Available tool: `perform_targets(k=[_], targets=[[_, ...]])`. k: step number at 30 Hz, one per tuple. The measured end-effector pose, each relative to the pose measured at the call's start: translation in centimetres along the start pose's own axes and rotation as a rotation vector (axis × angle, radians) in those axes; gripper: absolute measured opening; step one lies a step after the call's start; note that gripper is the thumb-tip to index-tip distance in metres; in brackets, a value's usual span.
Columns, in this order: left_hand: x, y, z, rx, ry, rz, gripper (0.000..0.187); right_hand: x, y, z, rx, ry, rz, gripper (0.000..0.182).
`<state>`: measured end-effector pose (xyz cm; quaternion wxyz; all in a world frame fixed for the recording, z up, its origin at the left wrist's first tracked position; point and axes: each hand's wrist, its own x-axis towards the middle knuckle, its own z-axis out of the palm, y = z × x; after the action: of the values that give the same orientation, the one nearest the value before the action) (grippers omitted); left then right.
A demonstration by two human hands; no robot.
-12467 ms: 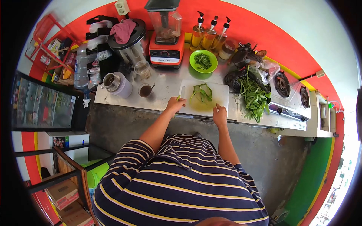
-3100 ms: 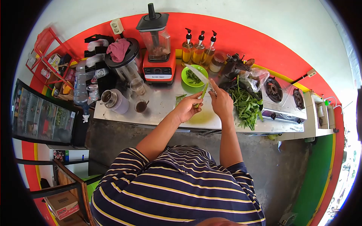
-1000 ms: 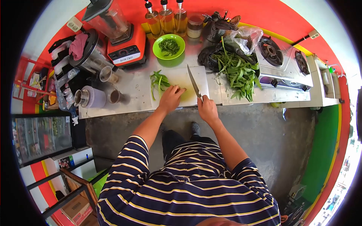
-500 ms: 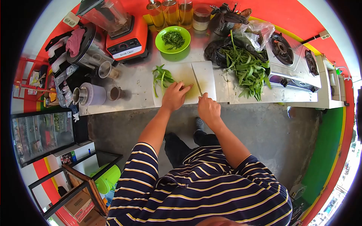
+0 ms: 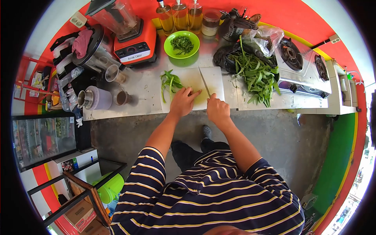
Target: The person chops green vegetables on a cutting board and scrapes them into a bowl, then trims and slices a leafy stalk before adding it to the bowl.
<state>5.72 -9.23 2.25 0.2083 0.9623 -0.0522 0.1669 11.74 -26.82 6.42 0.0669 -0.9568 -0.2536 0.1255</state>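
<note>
My right hand is closed around the handle of a knife. Its long blade points away from me across the white cutting board. On the board, left of the blade, rests my left hand, with fingers apart and pointing toward the knife. I see nothing held in it, though its underside is hidden. Green leafy stems lie on the board's left part, just beyond and left of that hand. Behind the board stands a green bowl containing chopped greens.
A heap of leafy greens lies right of the board, beside a gas stove. To the left are a red blender, a brown-filled cup and a lilac container. Oil bottles line the back wall.
The view has shifted slightly. Both hands, the knife and the leafy stems keep nearly the same places on the board.
</note>
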Motion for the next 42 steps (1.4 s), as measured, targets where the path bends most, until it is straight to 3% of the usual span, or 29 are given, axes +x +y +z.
perform_targets(k=[17, 36, 42], targets=[[0.0, -0.2, 0.3, -0.038, 0.018, -0.032, 0.046, -1.3, -1.5, 1.9, 0.029, -0.08, 0.084, 0.027], [0.0, -0.1, 0.3, -0.037, 0.042, -0.003, 0.048, 1.4, -1.5, 1.4, -0.006, -0.03, -0.008, 0.027], [0.1, -0.3, 0.2, -0.048, 0.013, -0.011, 0.048, -0.7, -2.0, 1.0, -0.005, -0.047, 0.013, 0.02]])
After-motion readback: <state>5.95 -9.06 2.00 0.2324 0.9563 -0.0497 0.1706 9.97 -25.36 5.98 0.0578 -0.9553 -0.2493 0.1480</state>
